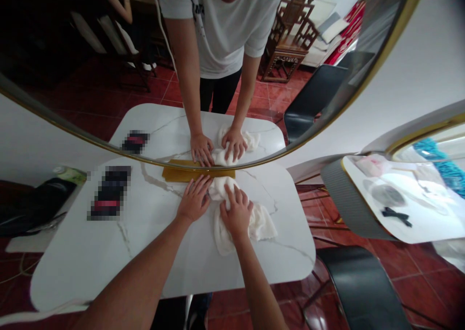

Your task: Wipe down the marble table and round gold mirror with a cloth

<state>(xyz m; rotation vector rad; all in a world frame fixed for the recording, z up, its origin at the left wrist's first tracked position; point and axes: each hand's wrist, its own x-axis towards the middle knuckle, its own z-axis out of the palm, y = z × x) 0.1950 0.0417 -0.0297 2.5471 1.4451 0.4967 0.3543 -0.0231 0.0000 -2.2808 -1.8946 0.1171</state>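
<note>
My left hand lies palm down on the white table, fingers stretched out. Its fingertips reach the gold-coloured plate under the mirror's lower edge. Just to the right, my right hand presses on a crumpled white cloth, its fingers curled over the bunched part. One fold of the cloth touches the gold plate, while the rest spreads loosely toward the table's right side. The palm side of my right hand is hidden.
A large mirror with a gold rim overhangs the table's back edge and reflects a person. A blurred-out dark object lies on the left. Black chair stands right, near another white table. A white cable crosses the front left corner.
</note>
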